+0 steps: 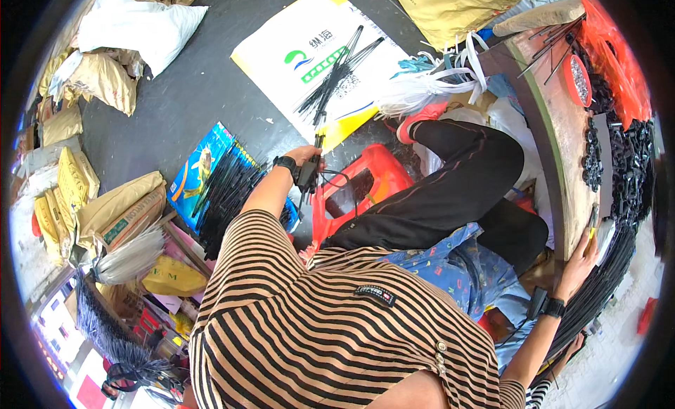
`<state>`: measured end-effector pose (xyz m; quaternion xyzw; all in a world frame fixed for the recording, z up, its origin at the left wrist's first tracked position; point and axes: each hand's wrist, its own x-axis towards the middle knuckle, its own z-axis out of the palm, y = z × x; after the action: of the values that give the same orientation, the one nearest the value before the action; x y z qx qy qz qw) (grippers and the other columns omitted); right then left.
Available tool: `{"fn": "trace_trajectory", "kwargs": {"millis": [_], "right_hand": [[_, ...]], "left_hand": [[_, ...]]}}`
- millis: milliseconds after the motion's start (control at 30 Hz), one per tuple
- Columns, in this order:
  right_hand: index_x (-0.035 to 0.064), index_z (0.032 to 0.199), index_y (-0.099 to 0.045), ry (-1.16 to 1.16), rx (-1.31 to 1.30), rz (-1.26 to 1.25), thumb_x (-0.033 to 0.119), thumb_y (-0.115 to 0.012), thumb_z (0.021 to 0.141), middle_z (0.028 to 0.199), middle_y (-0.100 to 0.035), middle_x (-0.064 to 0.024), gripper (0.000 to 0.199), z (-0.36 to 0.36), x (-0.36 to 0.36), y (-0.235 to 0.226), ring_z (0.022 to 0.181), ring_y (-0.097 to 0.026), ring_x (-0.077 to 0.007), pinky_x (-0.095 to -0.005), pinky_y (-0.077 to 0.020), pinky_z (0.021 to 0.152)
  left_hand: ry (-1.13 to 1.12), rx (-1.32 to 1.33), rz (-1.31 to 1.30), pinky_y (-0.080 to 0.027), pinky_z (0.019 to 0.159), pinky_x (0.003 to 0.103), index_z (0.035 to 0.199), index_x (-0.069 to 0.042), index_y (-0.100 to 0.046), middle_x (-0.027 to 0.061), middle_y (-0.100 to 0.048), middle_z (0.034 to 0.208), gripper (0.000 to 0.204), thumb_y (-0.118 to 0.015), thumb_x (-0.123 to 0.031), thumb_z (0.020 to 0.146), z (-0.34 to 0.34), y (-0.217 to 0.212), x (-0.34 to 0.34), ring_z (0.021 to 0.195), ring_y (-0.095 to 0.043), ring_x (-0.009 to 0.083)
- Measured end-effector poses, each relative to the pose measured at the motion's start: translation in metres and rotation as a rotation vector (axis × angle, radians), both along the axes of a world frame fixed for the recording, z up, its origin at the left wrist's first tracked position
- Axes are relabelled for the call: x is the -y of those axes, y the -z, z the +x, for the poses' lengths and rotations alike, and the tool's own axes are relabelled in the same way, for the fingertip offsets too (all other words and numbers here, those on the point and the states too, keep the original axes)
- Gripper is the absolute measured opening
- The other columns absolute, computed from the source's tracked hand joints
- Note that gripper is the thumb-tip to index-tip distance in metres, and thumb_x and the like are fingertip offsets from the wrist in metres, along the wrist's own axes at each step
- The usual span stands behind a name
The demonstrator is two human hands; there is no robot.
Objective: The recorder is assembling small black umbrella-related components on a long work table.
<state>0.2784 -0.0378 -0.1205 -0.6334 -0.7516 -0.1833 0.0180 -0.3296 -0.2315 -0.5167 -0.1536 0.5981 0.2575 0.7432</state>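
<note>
My left hand (304, 155) is closed round the lower end of a bundle of thin black strips (336, 82). The strips fan out over a white printed sack (285, 50) with yellow edges. Black pieces also show below that hand, but their kind is unclear. On the right, my right hand (579, 263) grips a slim tool (594, 219) with a yellow part, at the edge of the wooden bench (545, 128). How far the fingers wrap it is hard to make out. Long black strips (598, 296) lie beside that hand.
A red plastic stool (376, 163) stands by my legs. More black strips (235, 191) lie on a blue printed bag (186, 187) at left. Small black parts (633, 170) and a red bowl (578, 81) sit on the bench. Stuffed sacks (144, 29) line the left.
</note>
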Motion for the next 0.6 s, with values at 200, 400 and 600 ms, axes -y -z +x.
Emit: {"fn": "trace_trajectory", "kwargs": {"millis": [200,400,600], "right_hand": [[0.0131,0.134,-0.048,0.059,0.072,-0.032,0.011,-0.043,0.097,0.13,-0.05,-0.0134,0.038,0.004,-0.002,0.002,0.116,-0.048,-0.0314,-0.038,-0.0403,0.097],[0.0108,0.131,-0.051,0.186,-0.027,-0.066,0.019,-0.041,0.099,0.128,-0.052,-0.0143,0.035,-0.012,-0.001,-0.001,0.115,-0.049,-0.0326,-0.0378,-0.0388,0.098],[0.0069,0.127,-0.055,0.259,-0.172,-0.014,0.035,-0.044,0.098,0.123,-0.055,-0.0179,0.042,-0.041,0.004,-0.009,0.116,-0.049,-0.0345,-0.0392,-0.0378,0.098]], "left_hand": [[-0.178,0.022,-0.085,-0.054,0.053,0.041,0.097,0.001,-0.046,0.0154,-0.057,0.075,0.018,-0.044,-0.016,0.095,-0.03,0.02,0.011,0.066,-0.063,0.0287],[-0.263,-0.177,-0.044,-0.052,0.049,0.04,0.099,0.002,-0.047,0.0127,-0.054,0.077,0.02,-0.052,-0.016,0.093,-0.039,0.0,0.015,0.065,-0.063,0.0286],[-0.155,-0.301,0.076,-0.052,0.047,0.038,0.096,0.003,-0.052,0.0114,-0.054,0.078,0.023,-0.061,-0.017,0.089,-0.035,-0.017,0.005,0.06,-0.062,0.0274]]}}
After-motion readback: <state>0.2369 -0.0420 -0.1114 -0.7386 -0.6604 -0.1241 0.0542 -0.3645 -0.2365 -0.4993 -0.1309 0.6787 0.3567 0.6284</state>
